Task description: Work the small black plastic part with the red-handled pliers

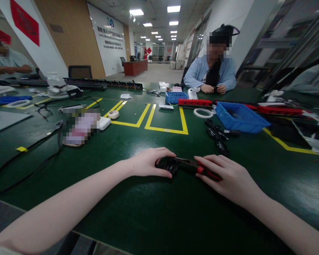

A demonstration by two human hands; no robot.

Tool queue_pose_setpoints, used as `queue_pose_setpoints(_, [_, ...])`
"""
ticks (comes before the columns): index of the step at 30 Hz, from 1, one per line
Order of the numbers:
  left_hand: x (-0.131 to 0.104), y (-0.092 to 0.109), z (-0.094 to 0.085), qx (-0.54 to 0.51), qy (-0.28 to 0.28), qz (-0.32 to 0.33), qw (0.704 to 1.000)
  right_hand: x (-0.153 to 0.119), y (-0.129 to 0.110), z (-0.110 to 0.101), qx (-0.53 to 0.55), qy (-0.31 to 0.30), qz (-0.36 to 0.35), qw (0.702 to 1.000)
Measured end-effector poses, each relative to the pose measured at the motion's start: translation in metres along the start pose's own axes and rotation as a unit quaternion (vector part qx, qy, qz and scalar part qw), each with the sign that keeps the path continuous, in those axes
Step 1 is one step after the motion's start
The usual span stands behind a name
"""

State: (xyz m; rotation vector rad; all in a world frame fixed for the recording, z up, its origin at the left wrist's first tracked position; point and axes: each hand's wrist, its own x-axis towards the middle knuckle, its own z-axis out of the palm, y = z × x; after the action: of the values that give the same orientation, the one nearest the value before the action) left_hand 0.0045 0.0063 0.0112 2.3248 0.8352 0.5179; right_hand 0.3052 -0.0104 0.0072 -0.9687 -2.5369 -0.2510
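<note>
Close in front of me, my left hand (155, 162) is closed on a small glossy black bundle (171, 167) that looks like a coiled cable; the fingers hide part of it. My right hand (225, 175) grips a pair of pliers (207, 172) with red and black handles. The jaws point left and reach the upper edge of the black bundle; I cannot tell whether they bite on it. More black coiled cables (215, 132) lie beyond my right hand on the green table (138, 216).
A blue bin (240, 118) stands at the right, beside a white ring (203, 113). Leftward lie a phone (82, 129), a white case (104, 123) and a black strap (42, 164). Yellow tape (166, 131) marks the table. Across it sits a co-worker (212, 71), hands on a small dark object.
</note>
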Motion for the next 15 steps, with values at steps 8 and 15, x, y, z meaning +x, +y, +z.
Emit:
queue_pose_setpoints(8, [0.0006,0.0024,0.0002,0.008,-0.007,-0.018,1.0,0.001,-0.0023,-0.0017,-0.05,0.022,-0.039,0.998])
queue_pose_setpoints(15, [0.0001,0.003,0.0019,0.003,0.007,-0.007,1.0,-0.001,0.0056,0.001,-0.02,0.03,-0.017,0.999])
